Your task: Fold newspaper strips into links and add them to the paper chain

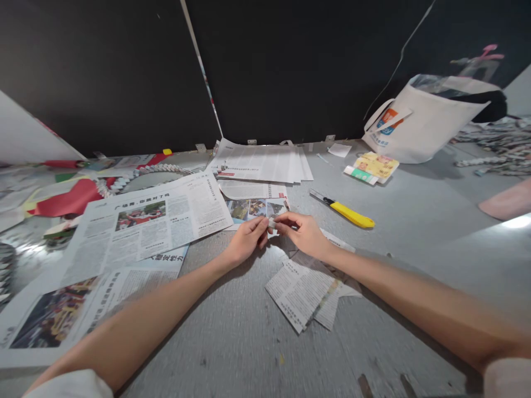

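Between the fingertips of both hands is a small folded piece of newspaper (272, 223), pale and partly hidden by the fingers. My left hand (249, 240) pinches it from the left, thumb on top. From the right, my right hand (305, 235) grips it between thumb and fingers. Cut newspaper pieces (298, 284) lie fanned on the table below my right hand and forearm. A yellow utility knife (348, 213) rests to the right, its blade end pointing up and left.
Large newspaper sheets (182, 213) spread across the left. Further back is a newspaper stack (257, 160) near the black panel (290, 72). At right stand a white bag (431, 121) and a yellow packet (379, 165). A folded-paper chain (153, 168) and red paper (68, 199) lie left.
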The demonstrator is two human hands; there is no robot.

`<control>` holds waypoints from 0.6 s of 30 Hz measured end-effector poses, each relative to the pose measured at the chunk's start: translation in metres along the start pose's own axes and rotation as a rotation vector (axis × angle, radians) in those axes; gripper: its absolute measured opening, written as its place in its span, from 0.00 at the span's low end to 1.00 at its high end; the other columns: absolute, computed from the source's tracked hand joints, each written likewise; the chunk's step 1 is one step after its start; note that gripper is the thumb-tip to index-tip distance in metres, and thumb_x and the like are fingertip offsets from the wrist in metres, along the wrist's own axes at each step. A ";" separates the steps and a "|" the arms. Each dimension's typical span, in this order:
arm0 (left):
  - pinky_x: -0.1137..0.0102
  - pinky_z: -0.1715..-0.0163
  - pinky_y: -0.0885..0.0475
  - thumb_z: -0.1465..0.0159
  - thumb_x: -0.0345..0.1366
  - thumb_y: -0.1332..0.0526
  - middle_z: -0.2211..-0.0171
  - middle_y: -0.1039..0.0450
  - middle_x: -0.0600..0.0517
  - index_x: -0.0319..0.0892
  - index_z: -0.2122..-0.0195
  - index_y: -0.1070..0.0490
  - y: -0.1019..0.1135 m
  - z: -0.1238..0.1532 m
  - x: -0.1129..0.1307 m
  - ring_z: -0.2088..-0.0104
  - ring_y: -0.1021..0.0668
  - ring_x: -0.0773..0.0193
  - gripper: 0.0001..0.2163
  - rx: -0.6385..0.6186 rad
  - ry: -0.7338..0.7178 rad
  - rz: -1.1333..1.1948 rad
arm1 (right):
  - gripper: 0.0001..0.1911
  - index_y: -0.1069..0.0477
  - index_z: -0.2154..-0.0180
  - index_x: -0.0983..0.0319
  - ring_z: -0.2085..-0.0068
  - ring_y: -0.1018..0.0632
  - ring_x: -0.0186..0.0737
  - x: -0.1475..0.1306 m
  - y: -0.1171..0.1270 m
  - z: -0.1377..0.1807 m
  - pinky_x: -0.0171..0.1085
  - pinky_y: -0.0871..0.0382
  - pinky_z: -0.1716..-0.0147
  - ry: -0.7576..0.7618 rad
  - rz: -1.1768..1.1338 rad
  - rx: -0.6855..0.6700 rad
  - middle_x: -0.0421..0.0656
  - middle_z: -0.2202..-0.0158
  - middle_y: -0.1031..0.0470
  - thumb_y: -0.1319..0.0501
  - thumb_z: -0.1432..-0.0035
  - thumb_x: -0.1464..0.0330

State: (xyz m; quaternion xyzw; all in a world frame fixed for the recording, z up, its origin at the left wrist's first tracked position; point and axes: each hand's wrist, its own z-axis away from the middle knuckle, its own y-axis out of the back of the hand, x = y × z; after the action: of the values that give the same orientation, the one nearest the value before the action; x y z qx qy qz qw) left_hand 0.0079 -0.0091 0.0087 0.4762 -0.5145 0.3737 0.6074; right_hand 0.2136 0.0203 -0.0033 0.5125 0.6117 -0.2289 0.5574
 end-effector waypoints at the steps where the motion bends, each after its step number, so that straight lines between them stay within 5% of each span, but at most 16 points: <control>1: 0.70 0.74 0.37 0.27 0.59 0.46 0.84 0.36 0.58 0.43 0.66 0.31 0.000 0.000 0.001 0.81 0.34 0.68 0.23 -0.004 0.005 0.007 | 0.13 0.21 0.56 0.59 0.60 0.17 0.42 0.001 0.000 0.000 0.41 0.25 0.56 -0.009 -0.016 -0.003 0.45 0.61 0.16 0.36 0.30 0.56; 6: 0.70 0.74 0.37 0.28 0.58 0.43 0.84 0.36 0.58 0.43 0.66 0.31 -0.001 0.002 0.003 0.81 0.34 0.68 0.22 -0.016 0.017 -0.008 | 0.17 0.27 0.55 0.59 0.64 0.21 0.40 0.003 0.001 0.000 0.39 0.26 0.60 -0.053 -0.072 0.015 0.41 0.66 0.22 0.38 0.28 0.52; 12: 0.72 0.76 0.37 0.28 0.56 0.43 0.85 0.37 0.59 0.43 0.66 0.31 -0.001 -0.002 -0.005 0.82 0.35 0.68 0.21 0.109 0.017 0.082 | 0.16 0.26 0.56 0.58 0.55 0.23 0.44 0.000 0.004 -0.002 0.42 0.28 0.51 0.094 0.057 0.171 0.47 0.54 0.24 0.39 0.28 0.52; 18: 0.72 0.75 0.37 0.28 0.52 0.41 0.84 0.36 0.59 0.42 0.61 0.27 0.000 -0.001 -0.002 0.81 0.34 0.69 0.17 0.067 0.013 0.104 | 0.18 0.27 0.58 0.58 0.63 0.28 0.41 -0.003 0.005 -0.001 0.38 0.32 0.63 0.014 -0.039 0.233 0.43 0.63 0.27 0.38 0.29 0.50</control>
State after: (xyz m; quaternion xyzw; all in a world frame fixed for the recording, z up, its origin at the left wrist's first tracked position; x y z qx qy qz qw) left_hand 0.0078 -0.0078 0.0072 0.4663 -0.5218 0.4249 0.5743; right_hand 0.2173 0.0225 0.0012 0.5636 0.5946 -0.3058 0.4851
